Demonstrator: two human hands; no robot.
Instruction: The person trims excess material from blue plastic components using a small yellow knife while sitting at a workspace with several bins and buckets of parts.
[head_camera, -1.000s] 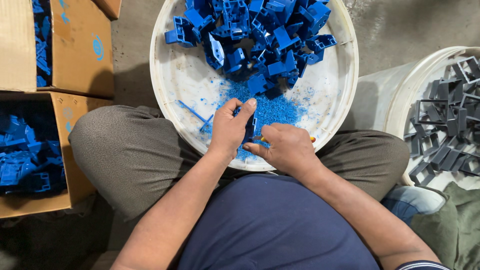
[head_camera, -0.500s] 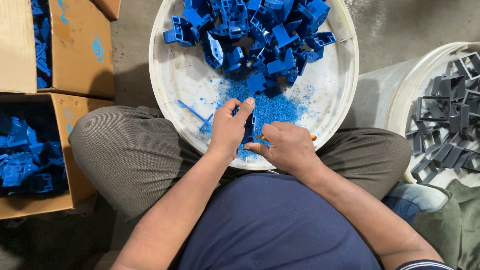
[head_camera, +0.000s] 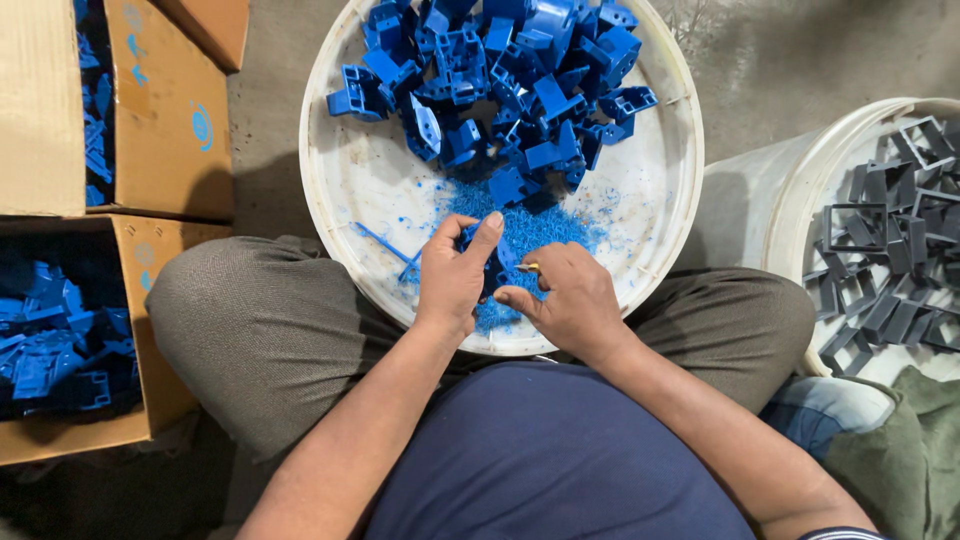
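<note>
Seated person, lap view: left hand (head_camera: 455, 280) and right hand (head_camera: 562, 300), fingers closed together on 1 small blue plastic part (head_camera: 497, 268), mostly hidden between them, over the near rim of a white basin (head_camera: 345, 190). Beyond: blue shavings (head_camera: 540, 228), piled blue parts (head_camera: 500, 80). Cardboard boxes (head_camera: 165, 130) and grey-frame bucket (head_camera: 790, 190) cut off
</note>
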